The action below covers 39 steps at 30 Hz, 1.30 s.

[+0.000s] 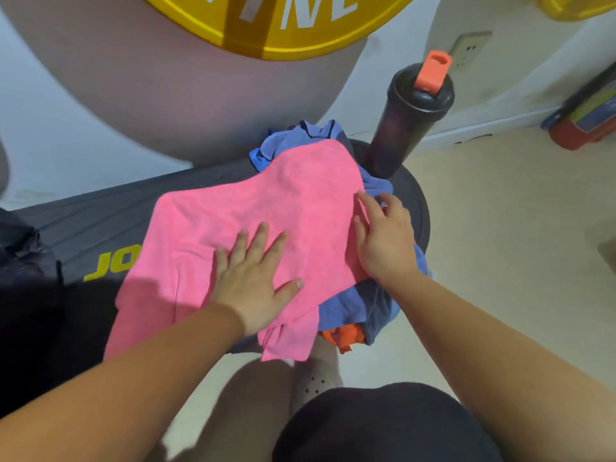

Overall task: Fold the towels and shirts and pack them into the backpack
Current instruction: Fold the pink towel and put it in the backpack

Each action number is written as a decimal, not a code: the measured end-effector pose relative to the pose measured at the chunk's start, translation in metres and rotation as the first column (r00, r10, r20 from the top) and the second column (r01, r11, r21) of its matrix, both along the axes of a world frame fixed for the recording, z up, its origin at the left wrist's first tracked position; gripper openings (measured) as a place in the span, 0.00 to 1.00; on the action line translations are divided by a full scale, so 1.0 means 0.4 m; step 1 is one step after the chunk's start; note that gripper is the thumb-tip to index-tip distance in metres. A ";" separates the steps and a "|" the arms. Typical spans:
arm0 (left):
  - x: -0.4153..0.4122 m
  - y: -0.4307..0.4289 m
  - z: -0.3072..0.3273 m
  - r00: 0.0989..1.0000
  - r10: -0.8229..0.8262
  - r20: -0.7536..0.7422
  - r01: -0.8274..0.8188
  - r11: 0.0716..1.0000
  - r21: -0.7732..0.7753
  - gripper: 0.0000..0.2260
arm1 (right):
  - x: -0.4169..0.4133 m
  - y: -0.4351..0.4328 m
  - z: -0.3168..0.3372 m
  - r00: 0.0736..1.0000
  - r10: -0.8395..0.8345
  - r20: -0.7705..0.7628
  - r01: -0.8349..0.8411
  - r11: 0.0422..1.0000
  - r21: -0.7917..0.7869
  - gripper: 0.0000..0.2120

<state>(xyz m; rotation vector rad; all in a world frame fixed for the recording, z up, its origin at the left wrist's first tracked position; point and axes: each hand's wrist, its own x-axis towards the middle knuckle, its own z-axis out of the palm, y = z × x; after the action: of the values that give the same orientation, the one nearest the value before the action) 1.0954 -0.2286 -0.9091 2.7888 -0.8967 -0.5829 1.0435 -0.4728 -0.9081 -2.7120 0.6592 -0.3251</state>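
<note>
The pink microfibre towel [253, 208] lies spread over the near end of the dark padded counter with yellow lettering [100, 221]. Its right part is draped over a heap of crumpled blue cloth [353, 311], and a scrap of orange cloth [343, 338] pokes out beneath. The left hand [253, 278] presses flat on the towel with its fingers spread wide. The right hand [383, 238] rests at the towel's right edge with its fingers fairly straight, partly on pink and partly on blue, and grips nothing that can be seen.

The step in hand looks like smoothing the towel before a fold. It would go better with the towel on bare counter to the left, since the heap makes a lumpy bed (a crease set over it will not run straight). The left palm can serve as the anchor while the right hand takes the edge and carries it across, corners matched. The near corner hangs off the counter and should be brought up first.

A tall dark shaker bottle with an orange flip cap [406, 128] stands upright just behind the heap, where a wide sweep could topple it. A dark fabric bundle [23, 258] sits at the far left; it may be the backpack, though that cannot be told.
</note>
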 end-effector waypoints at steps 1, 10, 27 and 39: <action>-0.008 -0.011 0.001 1.000 -0.005 0.012 0.005 1.000 -0.002 0.37 | -0.005 -0.011 0.008 0.998 -0.048 0.043 0.047 0.999 0.018 0.19; -0.008 -0.113 0.002 0.993 -0.070 0.090 0.069 0.998 0.010 0.37 | -0.032 -0.060 0.050 0.991 0.096 -0.094 -0.087 0.991 0.098 0.11; -0.055 -0.046 -0.014 0.972 -0.210 0.106 0.205 0.977 0.056 0.33 | -0.032 -0.010 0.050 0.977 0.211 0.005 -0.201 0.937 -0.286 0.19; 0.034 0.328 0.031 0.937 0.245 0.248 -0.300 0.930 0.213 0.36 | 0.066 0.082 -0.046 0.877 0.308 -0.369 -0.398 0.896 -0.197 0.38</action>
<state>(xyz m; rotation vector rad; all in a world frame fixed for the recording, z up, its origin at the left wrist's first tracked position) 1.1091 -0.0972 -0.8969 3.1772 -0.4741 -0.3723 1.0698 -0.4401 -0.9266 -3.1071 0.1841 0.1508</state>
